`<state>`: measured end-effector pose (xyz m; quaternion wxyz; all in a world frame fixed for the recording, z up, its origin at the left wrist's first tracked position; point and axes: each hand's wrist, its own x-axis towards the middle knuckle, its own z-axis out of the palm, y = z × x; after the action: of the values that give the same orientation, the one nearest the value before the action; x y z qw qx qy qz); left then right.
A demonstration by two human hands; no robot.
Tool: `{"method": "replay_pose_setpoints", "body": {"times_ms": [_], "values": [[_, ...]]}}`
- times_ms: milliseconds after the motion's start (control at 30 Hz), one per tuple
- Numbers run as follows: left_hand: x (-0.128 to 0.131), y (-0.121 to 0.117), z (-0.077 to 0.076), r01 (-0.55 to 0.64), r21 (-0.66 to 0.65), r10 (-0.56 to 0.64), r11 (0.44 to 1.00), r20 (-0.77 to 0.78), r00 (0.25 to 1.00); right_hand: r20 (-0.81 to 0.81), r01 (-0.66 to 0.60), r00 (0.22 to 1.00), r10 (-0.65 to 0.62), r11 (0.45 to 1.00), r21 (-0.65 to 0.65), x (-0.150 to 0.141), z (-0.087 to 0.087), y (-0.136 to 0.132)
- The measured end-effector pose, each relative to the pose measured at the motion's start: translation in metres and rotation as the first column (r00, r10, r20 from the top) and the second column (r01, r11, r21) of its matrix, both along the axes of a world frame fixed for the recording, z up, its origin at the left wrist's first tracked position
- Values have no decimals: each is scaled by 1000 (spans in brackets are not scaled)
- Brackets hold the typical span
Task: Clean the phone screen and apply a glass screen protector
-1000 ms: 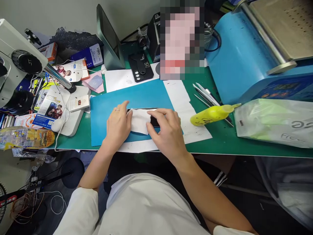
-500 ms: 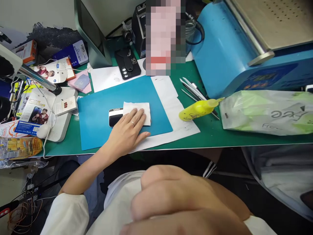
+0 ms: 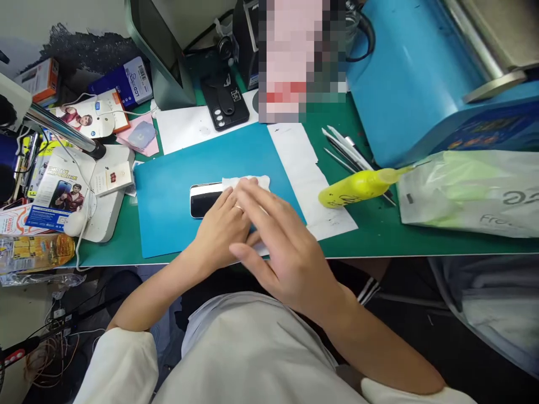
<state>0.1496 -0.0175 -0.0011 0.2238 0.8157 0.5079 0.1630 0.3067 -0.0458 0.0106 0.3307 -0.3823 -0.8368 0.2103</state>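
A black phone (image 3: 205,198) lies flat on a blue mat (image 3: 177,185), its right part covered by a white tissue (image 3: 248,182). My left hand (image 3: 222,227), with a ring on one finger, rests flat on the tissue and phone, fingers stretched out. My right hand (image 3: 282,247) hovers just right of and partly over the left one, fingers extended and apart, holding nothing.
A yellow squeeze bottle (image 3: 357,187) lies on white paper (image 3: 307,179) to the right, beside thin metal tools (image 3: 347,148). A blue machine (image 3: 421,73) and a plastic bag (image 3: 471,193) fill the right side. A black phone case (image 3: 223,104), a microscope base (image 3: 101,196) and boxes are on the left.
My right hand, close to the camera half a second ago, has come back down to the mat beside the left hand. My left hand stayed pressed on the tissue.
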Motion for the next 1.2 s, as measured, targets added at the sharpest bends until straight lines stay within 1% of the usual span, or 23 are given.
{"method": "replay_pose_setpoints", "body": {"times_ms": [67, 100, 133, 200, 267, 333, 400, 500, 667, 833, 933, 1000, 1200], "values": [[-1, -10, 3, 71, 35, -64, 997, -168, 984, 92, 69, 994, -66, 997, -24, -7, -6, 11], [-2, -14, 5, 103, 45, -88, 994, -256, 963, 152, 90, 985, -83, 995, -44, -9, -12, 12], [-3, -16, 7, 109, 54, -86, 993, -321, 943, 201, 95, 976, -83, 994, -54, -11, -18, 13], [-5, -14, 9, 115, 61, -84, 992, -372, 924, 264, 91, 962, -75, 995, -49, -12, -28, 14], [-5, -8, 10, 129, 64, -96, 990, -370, 924, 295, 110, 951, -96, 993, -34, -11, -29, 16], [-4, -1, 10, 138, 66, -106, 988, -351, 930, 313, 139, 942, -122, 990, -32, -9, -25, 21], [-3, 1, 10, 145, 53, -119, 988, -338, 933, 338, 137, 933, -124, 990, -17, -8, -21, 25], [-2, -1, 10, 141, 22, -126, 990, -331, 935, 384, 92, 918, -99, 995, 35, -7, -17, 26], [4, -3, 13, 108, -7, -106, 994, -281, 954, 411, 121, 901, -138, 990, 68, -6, -11, 26], [3, -5, 8, 78, -24, -82, 997, -264, 961, 385, 66, 917, -100, 993, 103, -8, -8, 28], [-8, -2, 3, 49, 9, -45, 999, -270, 962, 364, 66, 926, -100, 992, 106, -19, -10, 35], [-20, -2, 3, 29, 20, -22, 999, -275, 961, 370, 43, 925, -84, 992, 118, -32, -12, 39], [-61, -17, 8, -20, 11, 23, 1000, -311, 950, 404, -20, 913, -49, 986, 166, -77, -9, 37]]}}
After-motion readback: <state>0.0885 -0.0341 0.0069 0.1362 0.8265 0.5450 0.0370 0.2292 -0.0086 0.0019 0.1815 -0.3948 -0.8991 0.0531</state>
